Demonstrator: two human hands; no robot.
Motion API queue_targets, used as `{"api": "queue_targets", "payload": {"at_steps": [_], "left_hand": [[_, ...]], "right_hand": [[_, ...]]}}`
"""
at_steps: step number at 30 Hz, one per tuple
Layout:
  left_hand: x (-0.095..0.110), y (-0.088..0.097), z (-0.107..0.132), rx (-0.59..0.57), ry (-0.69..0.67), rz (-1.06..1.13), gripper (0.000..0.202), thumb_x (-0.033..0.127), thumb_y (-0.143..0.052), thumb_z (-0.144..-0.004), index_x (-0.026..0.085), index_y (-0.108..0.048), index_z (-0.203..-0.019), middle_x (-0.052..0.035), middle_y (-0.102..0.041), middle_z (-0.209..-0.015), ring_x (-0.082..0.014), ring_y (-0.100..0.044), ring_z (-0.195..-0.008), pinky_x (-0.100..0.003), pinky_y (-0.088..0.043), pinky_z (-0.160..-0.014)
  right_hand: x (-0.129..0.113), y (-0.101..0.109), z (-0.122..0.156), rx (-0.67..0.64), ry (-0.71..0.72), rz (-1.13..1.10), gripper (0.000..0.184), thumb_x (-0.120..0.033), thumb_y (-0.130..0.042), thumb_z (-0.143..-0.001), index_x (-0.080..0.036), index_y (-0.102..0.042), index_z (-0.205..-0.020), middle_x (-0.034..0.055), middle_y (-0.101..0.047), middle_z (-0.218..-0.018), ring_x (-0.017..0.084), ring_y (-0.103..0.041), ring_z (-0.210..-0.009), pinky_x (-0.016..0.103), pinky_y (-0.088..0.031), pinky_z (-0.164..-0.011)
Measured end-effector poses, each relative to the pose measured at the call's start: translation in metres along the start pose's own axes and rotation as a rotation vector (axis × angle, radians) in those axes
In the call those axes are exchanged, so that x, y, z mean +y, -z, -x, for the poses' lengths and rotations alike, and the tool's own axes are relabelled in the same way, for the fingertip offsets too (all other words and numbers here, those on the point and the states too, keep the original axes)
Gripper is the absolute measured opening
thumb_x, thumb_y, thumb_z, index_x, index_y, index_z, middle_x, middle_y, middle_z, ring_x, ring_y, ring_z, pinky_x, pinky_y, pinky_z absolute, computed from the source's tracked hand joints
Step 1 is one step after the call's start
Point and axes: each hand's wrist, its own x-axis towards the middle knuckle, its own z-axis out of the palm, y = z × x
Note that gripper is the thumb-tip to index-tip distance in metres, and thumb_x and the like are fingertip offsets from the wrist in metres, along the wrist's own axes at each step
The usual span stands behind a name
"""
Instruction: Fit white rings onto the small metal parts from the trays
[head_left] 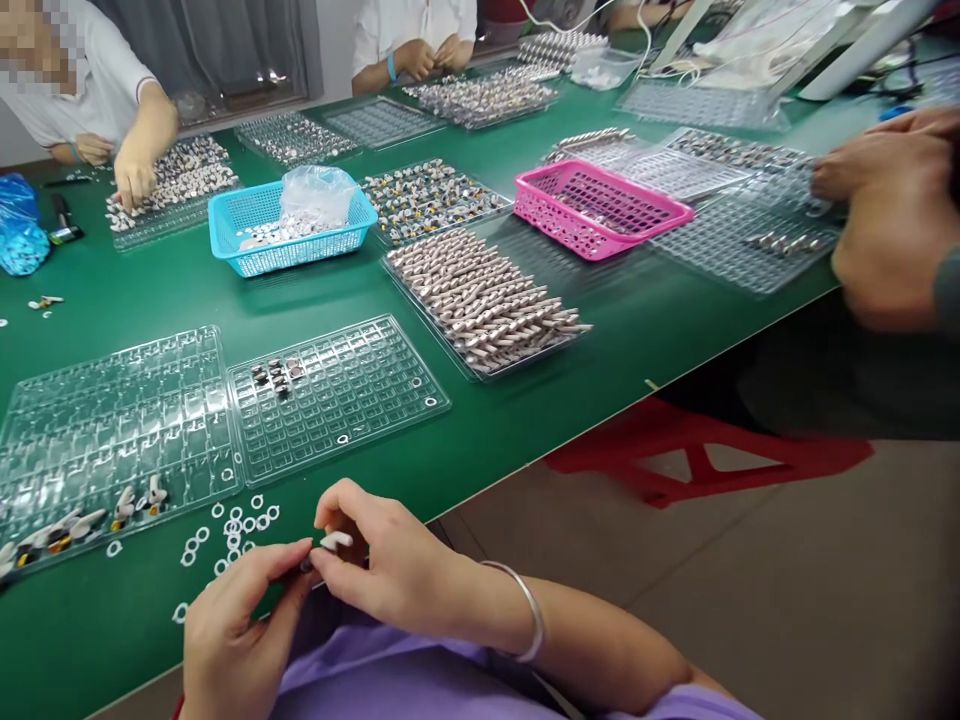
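Note:
Over the table's front edge my two hands meet, fingertips close together. My right hand [386, 560] is closed, pinching a small white stemmed piece [337, 540] that looks like an earbud shell. My left hand [238, 620] is closed too, thumb and forefinger on a tiny dark part [306, 563] against that piece; whether the two are joined I cannot tell. Several loose white rings [235, 526] lie on the table just beyond my left hand. Behind them, a clear tray [330, 425] bears a few small dark parts, and another clear tray [120, 400] holds several white-and-dark pieces along its near edge.
A tray full of stemmed pieces [480, 300] stands beyond, near a blue basket [281, 258] with a plastic bag and a pink basket [592, 240]. Co-workers' hands [135, 180] work across the green table [405, 490]; another person's hands [892, 210] are at right, above a red stool [697, 450].

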Motion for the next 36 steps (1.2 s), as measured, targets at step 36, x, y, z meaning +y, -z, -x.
{"api": "queue_targets", "payload": {"at_steps": [36], "left_hand": [[-0.004,-0.002,-0.018,-0.078,0.61,0.687,0.026,0.033,-0.078,-0.075,0.029,-0.075,-0.101,-0.0007,-0.067,-0.078,-0.0142,-0.062,-0.065,-0.023,-0.054,-0.061]], "right_hand": [[0.029,-0.002,-0.004,-0.134,-0.222,-1.017,0.033,-0.026,-0.088,-0.064,-0.013,-0.068,-0.087,0.0001,-0.071,-0.076,0.009,-0.067,-0.067,0.023,-0.054,-0.068]]}}
